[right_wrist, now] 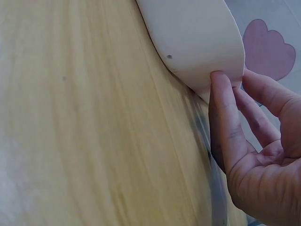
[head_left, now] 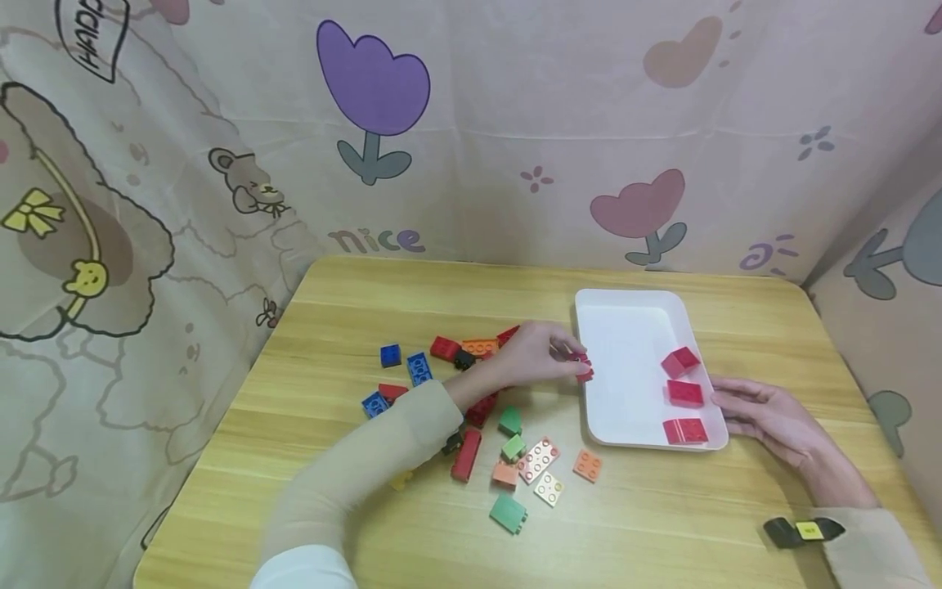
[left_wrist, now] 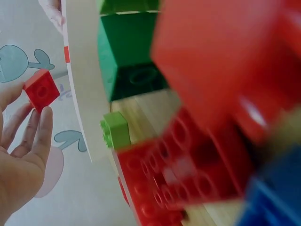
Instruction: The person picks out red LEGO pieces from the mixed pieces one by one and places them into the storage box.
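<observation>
My left hand (head_left: 537, 356) pinches a small red toy brick (left_wrist: 42, 90) between thumb and fingers, over the left rim of a white tray (head_left: 625, 368). In the left wrist view the brick is plainly seen at the fingertips. On the tray's right edge, my right hand (head_left: 773, 417) grips the rim with thumb and fingers; the right wrist view shows the thumb against the outer wall. Several red bricks (head_left: 686, 393) lie inside the tray along its right side. A pile of mixed bricks, partly hidden by my left forearm, lies left of the tray.
Blue bricks (head_left: 419, 369) lie at the pile's left. Green bricks (head_left: 509, 513), a pale brick (head_left: 549, 489) and an orange brick (head_left: 587, 465) are spread nearer the front. A wooden table (head_left: 662, 523) bears everything, with a printed curtain (head_left: 486, 164) behind it.
</observation>
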The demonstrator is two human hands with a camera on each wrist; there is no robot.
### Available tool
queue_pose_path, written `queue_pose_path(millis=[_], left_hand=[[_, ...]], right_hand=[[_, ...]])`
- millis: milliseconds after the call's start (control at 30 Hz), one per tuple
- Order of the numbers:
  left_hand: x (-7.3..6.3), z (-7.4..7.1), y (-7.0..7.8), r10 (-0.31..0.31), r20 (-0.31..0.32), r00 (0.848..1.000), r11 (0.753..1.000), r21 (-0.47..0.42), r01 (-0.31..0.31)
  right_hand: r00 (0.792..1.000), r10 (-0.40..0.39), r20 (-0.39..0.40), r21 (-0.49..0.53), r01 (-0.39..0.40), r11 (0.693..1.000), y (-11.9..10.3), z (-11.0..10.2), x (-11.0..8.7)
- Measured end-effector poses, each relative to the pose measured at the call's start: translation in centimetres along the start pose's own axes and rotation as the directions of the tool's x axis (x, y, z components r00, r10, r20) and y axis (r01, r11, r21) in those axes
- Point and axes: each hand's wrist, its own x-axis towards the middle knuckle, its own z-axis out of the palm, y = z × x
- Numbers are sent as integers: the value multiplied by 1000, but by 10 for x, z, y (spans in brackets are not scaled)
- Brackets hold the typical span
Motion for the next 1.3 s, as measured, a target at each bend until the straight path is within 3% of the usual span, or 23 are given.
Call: queue_pose_path(millis=[167, 567, 967, 1300], left_hand=[[13, 10, 5, 8, -13, 1000, 996, -88, -9], [41, 28, 11, -82, -49, 995, 976, -204, 70], [74, 49, 11, -122, -55, 991, 976, -187, 110], [93, 54, 18, -125, -37, 991, 989, -86, 122]], right_hand=[[1000, 7, -8, -10, -7, 1000, 0, 0, 0], [1000, -2, 7, -3, 2, 1000, 1, -2, 1], [1000, 18, 2, -3, -18, 1000, 0, -2, 2], [1000, 8, 13, 16, -8, 1000, 0, -3, 1]])
